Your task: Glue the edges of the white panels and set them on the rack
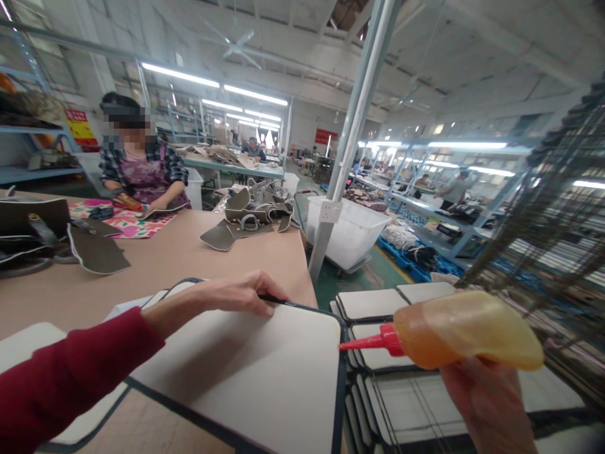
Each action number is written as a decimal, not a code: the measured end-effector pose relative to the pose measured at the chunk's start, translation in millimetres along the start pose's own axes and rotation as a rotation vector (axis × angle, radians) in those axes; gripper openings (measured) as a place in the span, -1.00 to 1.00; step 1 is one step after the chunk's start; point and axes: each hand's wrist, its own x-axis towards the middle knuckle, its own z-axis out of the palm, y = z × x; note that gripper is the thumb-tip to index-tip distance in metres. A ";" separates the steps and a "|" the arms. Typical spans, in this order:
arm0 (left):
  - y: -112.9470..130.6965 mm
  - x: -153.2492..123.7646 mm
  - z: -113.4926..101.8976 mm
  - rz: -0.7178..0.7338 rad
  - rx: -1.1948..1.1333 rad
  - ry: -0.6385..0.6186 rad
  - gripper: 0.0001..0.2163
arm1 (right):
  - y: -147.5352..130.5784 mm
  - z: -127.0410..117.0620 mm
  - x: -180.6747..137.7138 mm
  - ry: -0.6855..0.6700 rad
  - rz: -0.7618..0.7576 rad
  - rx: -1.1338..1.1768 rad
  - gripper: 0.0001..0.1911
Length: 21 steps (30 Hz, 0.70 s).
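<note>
My left hand point(243, 293), in a dark red sleeve, rests on the far edge of a cream panel with dark blue trim point(265, 372) lying on the tan table point(189, 258); its fingers are curled over the trim and pinch the edge. My right hand point(486, 403) grips a soft amber glue bottle point(466, 331) with a red nozzle point(373, 342). The nozzle tip points left at the panel's right edge, close to the trim.
More cream panels point(378, 302) lie on wire racks at the right. A person in a plaid shirt point(142, 170) works at the table's far left beside dark bag parts point(94, 249). Grey cut pieces point(250, 217), a white bin point(347, 230) and a steel post point(352, 145) stand beyond.
</note>
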 end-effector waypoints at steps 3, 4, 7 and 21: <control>-4.5 1.2 -0.6 -0.023 -0.090 -0.017 -0.70 | -0.1 1.4 -1.4 -0.016 0.010 0.000 -0.42; -5.8 1.6 -0.8 -0.027 -0.118 -0.019 -0.69 | -0.4 2.1 -1.8 -0.016 0.011 0.001 -0.41; -9.7 3.3 -1.6 -0.028 -0.188 -0.035 -0.68 | -2.2 4.2 -2.9 -0.007 0.023 0.001 -0.45; -18.4 4.7 -5.7 -0.055 -0.358 -0.122 -0.68 | -6.1 4.4 -14.5 -0.007 0.078 -0.091 -0.41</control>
